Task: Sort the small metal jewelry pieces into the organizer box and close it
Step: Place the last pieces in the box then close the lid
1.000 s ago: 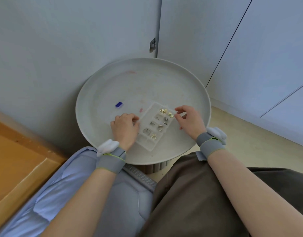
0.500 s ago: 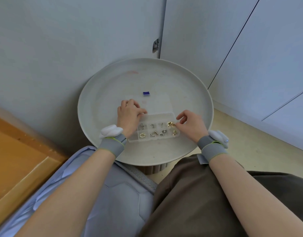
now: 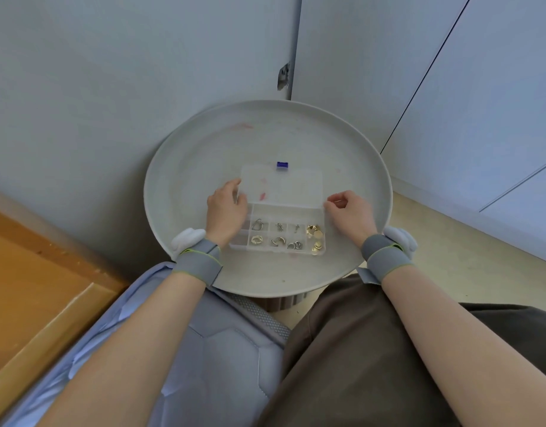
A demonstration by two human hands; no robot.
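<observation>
The organizer box lies open in the middle of the table, jewelry pieces in its compartments, lid flat behind. Your left grip curls round the box's left edge; your right grip pinches its right edge. A blue piece lies just beyond the lid.

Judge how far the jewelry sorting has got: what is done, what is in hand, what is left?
Done: the silver pieces and gold pieces lie in the compartments of the organizer box; none shows loose on the round tray. In hand: the left hand grips the lid at its left edge, and the right hand pinches the box's right edge. Left: the lid lies open and flat; swing it shut.
</observation>
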